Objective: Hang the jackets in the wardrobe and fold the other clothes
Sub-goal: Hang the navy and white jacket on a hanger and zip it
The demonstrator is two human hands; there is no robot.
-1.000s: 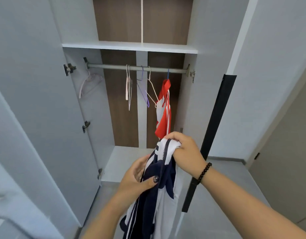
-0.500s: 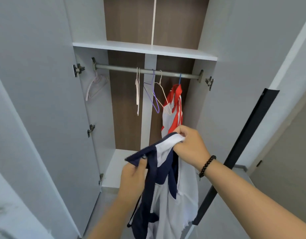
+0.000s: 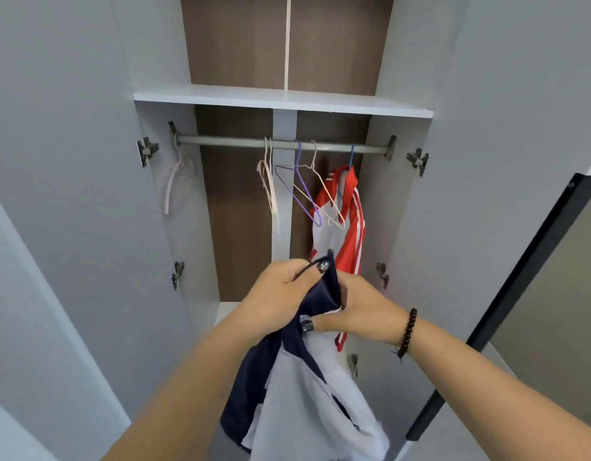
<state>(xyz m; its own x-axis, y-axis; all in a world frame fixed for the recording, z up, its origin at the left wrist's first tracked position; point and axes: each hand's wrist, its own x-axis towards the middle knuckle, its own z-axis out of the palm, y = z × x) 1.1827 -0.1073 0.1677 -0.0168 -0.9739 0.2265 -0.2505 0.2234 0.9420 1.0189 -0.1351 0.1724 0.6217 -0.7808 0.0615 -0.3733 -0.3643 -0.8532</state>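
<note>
I hold a navy and white jacket (image 3: pixel 297 394) in front of the open wardrobe. My left hand (image 3: pixel 280 294) grips its navy collar edge from the left. My right hand (image 3: pixel 360 314) pinches the fabric just below and to the right, thumb on the navy part. The rest of the jacket hangs down between my forearms. A red and white jacket (image 3: pixel 349 227) hangs on a blue hanger at the right end of the metal rail (image 3: pixel 234 141). Empty hangers hang on the rail: a purple one (image 3: pixel 295 191), a cream one (image 3: pixel 324 191) and pale pink ones (image 3: pixel 269 184).
Both grey wardrobe doors stand open, left door (image 3: pixel 74 194) and right door (image 3: pixel 480 161). A white shelf (image 3: pixel 280 99) lies above the rail. Another pink hanger (image 3: pixel 177 181) hangs at the rail's left end. A black-edged panel (image 3: pixel 520 287) leans at the right.
My hands have come closer together on the jacket and risen toward the rail. The left hand now grips the collar higher up. The view has moved nearer to the wardrobe.
</note>
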